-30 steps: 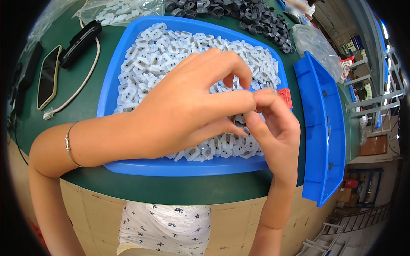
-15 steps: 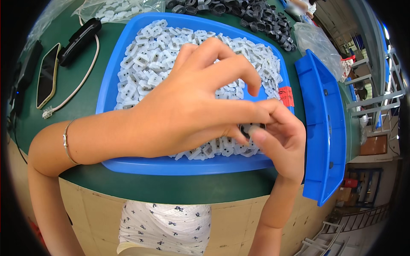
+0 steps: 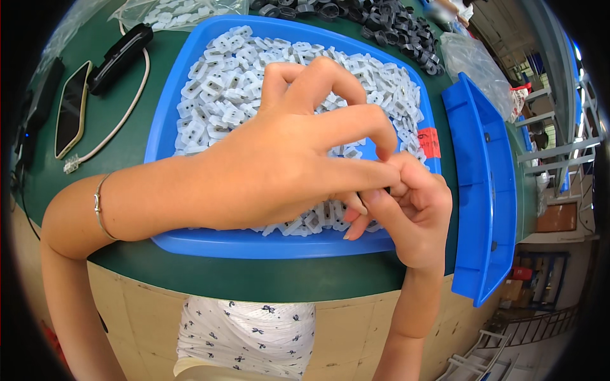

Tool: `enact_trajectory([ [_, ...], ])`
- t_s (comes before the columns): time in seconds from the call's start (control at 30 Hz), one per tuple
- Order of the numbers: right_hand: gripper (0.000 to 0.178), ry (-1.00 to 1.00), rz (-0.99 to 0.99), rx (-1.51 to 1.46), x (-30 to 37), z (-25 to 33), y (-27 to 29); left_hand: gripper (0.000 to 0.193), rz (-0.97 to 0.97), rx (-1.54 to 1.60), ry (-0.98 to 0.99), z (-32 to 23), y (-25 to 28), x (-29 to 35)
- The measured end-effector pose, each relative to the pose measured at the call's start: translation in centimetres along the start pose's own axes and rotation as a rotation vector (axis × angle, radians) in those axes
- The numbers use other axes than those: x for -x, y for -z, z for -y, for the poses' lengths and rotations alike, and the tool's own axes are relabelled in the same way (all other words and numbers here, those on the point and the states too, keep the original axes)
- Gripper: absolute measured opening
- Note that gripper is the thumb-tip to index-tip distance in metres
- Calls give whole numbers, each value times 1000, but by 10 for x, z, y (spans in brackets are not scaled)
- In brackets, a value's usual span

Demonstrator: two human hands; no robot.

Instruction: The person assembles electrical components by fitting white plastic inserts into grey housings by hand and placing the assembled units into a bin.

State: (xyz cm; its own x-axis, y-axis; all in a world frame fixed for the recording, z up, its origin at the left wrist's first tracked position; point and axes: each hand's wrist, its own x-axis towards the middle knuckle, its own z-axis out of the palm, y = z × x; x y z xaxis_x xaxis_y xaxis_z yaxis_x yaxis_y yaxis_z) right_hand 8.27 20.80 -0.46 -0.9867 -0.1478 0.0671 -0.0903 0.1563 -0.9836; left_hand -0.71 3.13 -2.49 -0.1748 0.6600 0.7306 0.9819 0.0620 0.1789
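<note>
My left hand (image 3: 289,155), with a thin bracelet on its wrist, reaches across a blue tray (image 3: 273,248). The tray is heaped with small translucent white plastic pieces (image 3: 222,86). Above its front right part, the left thumb and index finger meet the fingers of my right hand (image 3: 416,209) in a pinch. Whatever sits between the fingertips is hidden now. The other left fingers are bent and raised over the heap. The right hand's fingers are curled, with the thumb pressed close to the left fingertips.
Right of the tray stands a long blue bin (image 3: 473,184). Black ring-like parts (image 3: 397,32) lie behind, near a clear plastic bag (image 3: 467,66). To the left are a phone (image 3: 73,111), a black elongated device (image 3: 119,60) and a cable with a clear plug (image 3: 72,165).
A small dark round piece showed between my fingertips before; the fingers now cover it. My right fingers have curled in, and the left index finger has straightened slightly toward them.
</note>
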Motion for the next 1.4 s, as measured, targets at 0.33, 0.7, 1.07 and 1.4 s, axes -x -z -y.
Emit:
enact_trajectory([
  [0.33,30,4,43,-266,0,4,3,45,-74,44,138,-2,8,-3],
  [0.7,23,55,33,-206,2,-3,5,47,-91,86,68,-2,3,-2],
  [1.07,16,23,20,-148,-2,0,2,47,-76,82,44,-1,1,-1],
  [1.4,21,339,-580,-9,-7,9,25,58,-9,157,250,-6,5,-2],
])
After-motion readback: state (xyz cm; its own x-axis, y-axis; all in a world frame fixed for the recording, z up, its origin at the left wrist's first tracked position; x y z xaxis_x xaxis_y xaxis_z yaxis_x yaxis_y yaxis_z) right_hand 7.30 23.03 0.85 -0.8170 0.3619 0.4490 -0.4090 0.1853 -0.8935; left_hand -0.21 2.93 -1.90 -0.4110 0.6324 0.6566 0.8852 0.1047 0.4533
